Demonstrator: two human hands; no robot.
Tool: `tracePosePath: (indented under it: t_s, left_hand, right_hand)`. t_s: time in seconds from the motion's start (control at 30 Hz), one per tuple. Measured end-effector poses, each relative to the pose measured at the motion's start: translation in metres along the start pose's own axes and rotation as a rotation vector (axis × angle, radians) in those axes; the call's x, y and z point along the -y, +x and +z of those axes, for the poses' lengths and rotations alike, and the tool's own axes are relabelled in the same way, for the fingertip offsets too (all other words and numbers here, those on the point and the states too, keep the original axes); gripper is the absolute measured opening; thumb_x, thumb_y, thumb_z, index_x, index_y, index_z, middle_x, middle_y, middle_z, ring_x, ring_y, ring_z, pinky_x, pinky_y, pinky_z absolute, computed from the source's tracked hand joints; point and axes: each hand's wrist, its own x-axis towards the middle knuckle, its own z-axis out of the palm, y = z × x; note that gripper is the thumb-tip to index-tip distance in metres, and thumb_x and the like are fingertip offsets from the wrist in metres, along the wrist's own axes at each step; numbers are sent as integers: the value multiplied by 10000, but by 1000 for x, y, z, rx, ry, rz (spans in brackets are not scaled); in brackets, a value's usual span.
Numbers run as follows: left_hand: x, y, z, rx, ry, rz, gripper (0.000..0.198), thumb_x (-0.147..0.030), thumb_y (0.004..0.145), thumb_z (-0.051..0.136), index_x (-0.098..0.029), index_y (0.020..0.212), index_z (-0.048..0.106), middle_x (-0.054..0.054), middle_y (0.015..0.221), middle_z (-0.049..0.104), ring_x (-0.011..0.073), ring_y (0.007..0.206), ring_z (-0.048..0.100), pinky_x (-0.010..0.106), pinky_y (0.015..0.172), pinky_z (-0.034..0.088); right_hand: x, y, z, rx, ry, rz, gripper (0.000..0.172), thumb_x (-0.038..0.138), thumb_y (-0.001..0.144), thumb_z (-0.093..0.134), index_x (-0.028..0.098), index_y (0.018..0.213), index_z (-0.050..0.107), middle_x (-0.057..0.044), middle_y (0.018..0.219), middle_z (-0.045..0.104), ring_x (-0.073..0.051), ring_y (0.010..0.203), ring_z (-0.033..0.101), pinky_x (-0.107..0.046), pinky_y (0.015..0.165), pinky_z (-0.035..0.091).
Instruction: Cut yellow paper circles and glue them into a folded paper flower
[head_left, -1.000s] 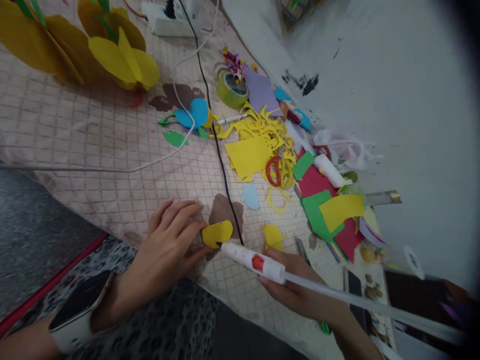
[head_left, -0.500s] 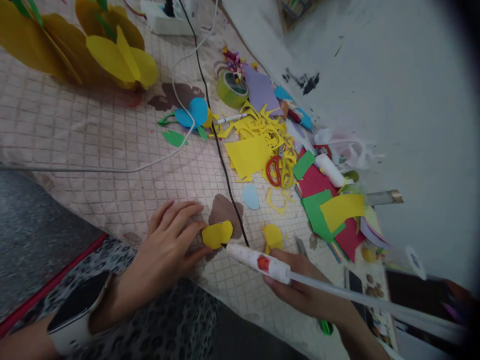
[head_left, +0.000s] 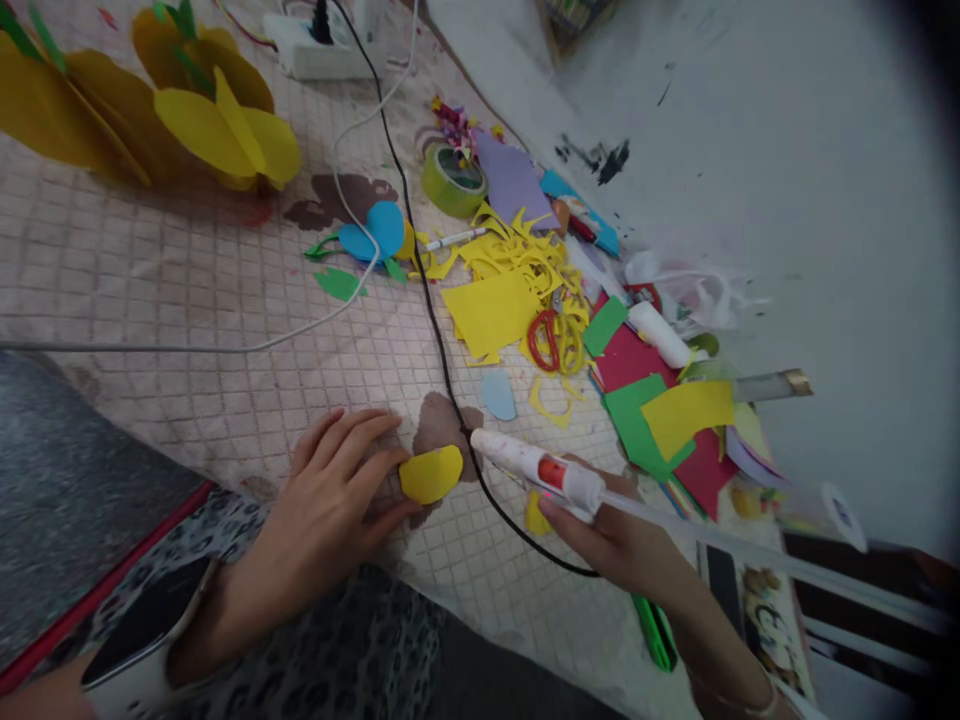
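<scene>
My left hand [head_left: 341, 475] pinches a small folded yellow paper piece [head_left: 431, 475] by its left end, over a dark stain on the checked cloth. A watch is on that wrist. My right hand [head_left: 611, 530] is wrapped round a white glue gun [head_left: 536, 467] with a red-orange patch and a long clear glue stick out of its back. The gun's dark tip lies just right of the yellow piece, apart from it. Another yellow paper piece [head_left: 538, 513] is partly hidden beneath the right hand.
Yellow paper scraps [head_left: 517, 250], scissors [head_left: 555, 340] and green paper [head_left: 645, 420] lie toward the wall. A black cable [head_left: 431, 300] crosses the cloth. Yellow paper shapes [head_left: 225, 130], a blue paper flower [head_left: 375, 232] and a power strip [head_left: 330, 50] sit farther off.
The glue gun has moved up and right, its tip coming off the yellow piece. My left hand keeps its pinch and has hardly moved. The view has shifted slightly.
</scene>
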Motion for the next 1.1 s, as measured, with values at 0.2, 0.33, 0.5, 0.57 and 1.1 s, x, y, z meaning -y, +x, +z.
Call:
tracePosePath:
  t_s: [0.2, 0.33, 0.5, 0.57, 1.1]
  left_hand:
    - [1, 9, -10, 39, -18, 10, 298, -413, 792, 672, -199, 979, 583, 119, 1171, 605, 312, 1125, 521, 537, 978, 341]
    - [1, 37, -13, 76, 4, 20, 99, -230, 851, 533, -210, 897, 618, 64, 990, 650, 262, 944, 567, 500, 862, 377]
    - [3, 72, -8, 251, 31, 158, 160, -200, 811, 527, -221, 717, 654, 28, 815, 647, 233, 829, 577, 454, 821, 392]
    - [4, 81, -7, 314, 42, 214, 144, -194, 781, 538, -221, 702, 655, 32, 806, 655, 237, 817, 580, 454, 809, 397]
    - [10, 100, 2, 384, 92, 378, 84, -191, 740, 570, -214, 662, 593, 7, 749, 660, 201, 785, 591, 377, 766, 373]
  right_hand:
    - [7, -8, -1, 125, 42, 38, 150, 270, 863, 516, 221, 749, 433, 25, 659, 514, -131, 567, 495, -265, 501, 340]
    - [11, -5, 3, 183, 21, 108, 122, 253, 827, 526, 215, 737, 453, 18, 655, 522, -137, 577, 492, -276, 517, 326]
    - [13, -1, 5, 175, 0, 139, 94, 266, 824, 511, 214, 752, 480, -18, 686, 572, -176, 619, 533, -308, 546, 344]
    - [13, -1, 6, 185, 8, 156, 88, 269, 820, 509, 215, 756, 484, -26, 688, 582, -188, 625, 545, -315, 547, 351]
    - [8, -2, 6, 200, -15, 98, 105, 291, 845, 499, 206, 784, 490, -38, 703, 592, -189, 614, 551, -320, 540, 357]
